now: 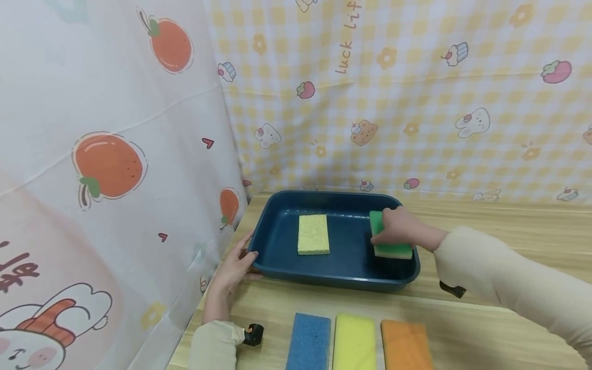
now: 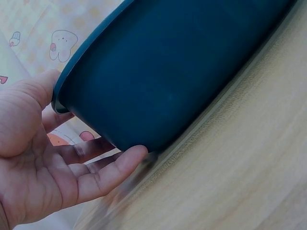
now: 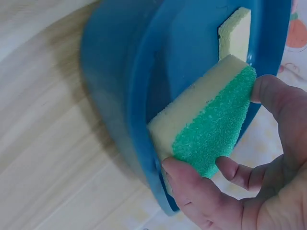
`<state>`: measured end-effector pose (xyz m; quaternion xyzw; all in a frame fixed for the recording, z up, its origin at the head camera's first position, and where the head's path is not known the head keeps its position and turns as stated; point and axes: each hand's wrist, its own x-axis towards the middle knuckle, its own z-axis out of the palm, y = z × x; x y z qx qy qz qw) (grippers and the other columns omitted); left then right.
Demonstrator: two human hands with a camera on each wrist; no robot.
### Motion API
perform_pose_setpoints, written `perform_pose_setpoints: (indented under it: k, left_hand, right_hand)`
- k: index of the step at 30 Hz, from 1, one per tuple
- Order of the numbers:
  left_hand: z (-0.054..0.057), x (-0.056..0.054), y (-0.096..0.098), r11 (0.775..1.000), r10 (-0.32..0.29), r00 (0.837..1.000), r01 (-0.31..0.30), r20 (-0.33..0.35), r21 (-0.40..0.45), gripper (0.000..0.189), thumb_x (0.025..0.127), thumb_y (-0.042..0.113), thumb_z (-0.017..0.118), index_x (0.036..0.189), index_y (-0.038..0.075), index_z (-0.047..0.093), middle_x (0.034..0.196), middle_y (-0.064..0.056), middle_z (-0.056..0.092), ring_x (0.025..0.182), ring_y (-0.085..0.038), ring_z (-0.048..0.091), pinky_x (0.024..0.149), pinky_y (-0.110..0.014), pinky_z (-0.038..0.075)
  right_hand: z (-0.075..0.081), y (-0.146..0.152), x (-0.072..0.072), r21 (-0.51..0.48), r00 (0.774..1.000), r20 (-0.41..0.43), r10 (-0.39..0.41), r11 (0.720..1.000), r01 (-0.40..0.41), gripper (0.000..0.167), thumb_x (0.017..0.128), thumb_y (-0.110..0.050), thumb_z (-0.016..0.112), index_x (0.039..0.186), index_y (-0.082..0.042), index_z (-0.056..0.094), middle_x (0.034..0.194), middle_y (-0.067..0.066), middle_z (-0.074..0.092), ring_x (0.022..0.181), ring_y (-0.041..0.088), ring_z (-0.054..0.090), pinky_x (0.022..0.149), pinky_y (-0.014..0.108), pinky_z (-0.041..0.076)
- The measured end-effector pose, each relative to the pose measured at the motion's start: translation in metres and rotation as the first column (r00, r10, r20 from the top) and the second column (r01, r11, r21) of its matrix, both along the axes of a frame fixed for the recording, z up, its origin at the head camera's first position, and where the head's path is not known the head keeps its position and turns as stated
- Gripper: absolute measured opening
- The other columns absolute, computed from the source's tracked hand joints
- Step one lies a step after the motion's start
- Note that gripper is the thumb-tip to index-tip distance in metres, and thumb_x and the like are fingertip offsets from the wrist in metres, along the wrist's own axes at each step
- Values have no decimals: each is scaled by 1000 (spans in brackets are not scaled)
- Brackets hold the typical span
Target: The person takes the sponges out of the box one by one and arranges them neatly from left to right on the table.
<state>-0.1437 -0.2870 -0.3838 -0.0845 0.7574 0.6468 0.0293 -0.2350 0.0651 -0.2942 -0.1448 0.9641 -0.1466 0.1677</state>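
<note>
Head: the right hand (image 1: 401, 227) pinches the green sponge (image 1: 393, 251) over the right end of the blue basin (image 1: 324, 280). Sponge sits inside the rim line; can't tell if it touches the floor. A pale yellow sponge (image 1: 313, 235) lies flat in there, left of centre. The left hand (image 1: 235, 264) holds the basin's left end, thumb on the rim, other fingers along the outside. Blue sponge (image 1: 309, 341), bright yellow sponge (image 1: 355, 341) and orange sponge (image 1: 407, 347) lie side by side on the wood-look table (image 1: 509, 231), nearer the wearer.

Left wrist: thumb hooks the lip, fingertips lie on the outer wall. Fairly loose hold, fingers not tightly curled. Basin looks smooth and stiff, probably light, so could skate on the table if nudged. Rim is the sane place to steady it.

Right wrist: green sponge is tilted, green scour face to the palm, pale body toward the basin. Digits grip opposite edges. Should handle as very light, springy, no breakage risk; coarse face ought to give good friction. Edge pinch looks right: keep it gentle, since hard squeezing would just bow the foam. Can't judge wet or dry.
</note>
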Motion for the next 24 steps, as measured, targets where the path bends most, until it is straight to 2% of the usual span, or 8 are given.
perform_pose_setpoints:
  k: [6,11,16,20,24]
  left_hand:
    - [1,0,1,1000,-9,1000,9,3,-1,60,90,4,41,144,21,21,122,-30,39,91,-35,56,66,-45,54]
    - [1,0,2,1000,-10,1000,10,9,-6,60,90,4,41,144,21,21,125,-30,37,95,-37,55,67,-45,54]
    - [0,0,2,1000,1,1000,-1,15,-10,59,91,5,41,144,23,22,125,-29,38,98,-37,53,67,-44,54]
    - [-1,-1,2,1000,-1,1000,1,12,-13,59,91,5,41,144,23,22,125,-29,38,99,-37,53,67,-44,54]
    - [-1,-1,1,1000,-6,1000,6,9,-8,58,92,5,41,143,24,22,124,-28,38,98,-37,54,67,-45,54]
  right_hand:
    - [12,16,18,-40,999,-22,41,998,-41,71,74,-32,66,120,12,35,90,22,43,75,30,49,40,32,50]
    - [18,27,28,-44,990,-100,95,994,-100,62,73,-32,67,109,12,42,81,16,46,70,26,48,37,27,47]
    - [20,36,35,-10,975,-169,142,989,-145,60,72,-33,69,103,12,46,74,10,48,71,25,46,42,25,44]
    - [21,40,42,37,966,-210,153,988,-149,63,69,-37,70,103,12,49,72,9,49,70,25,45,48,27,43]
    - [21,43,52,55,964,-217,152,988,-143,65,68,-39,71,103,11,49,73,10,48,68,24,45,49,27,42]
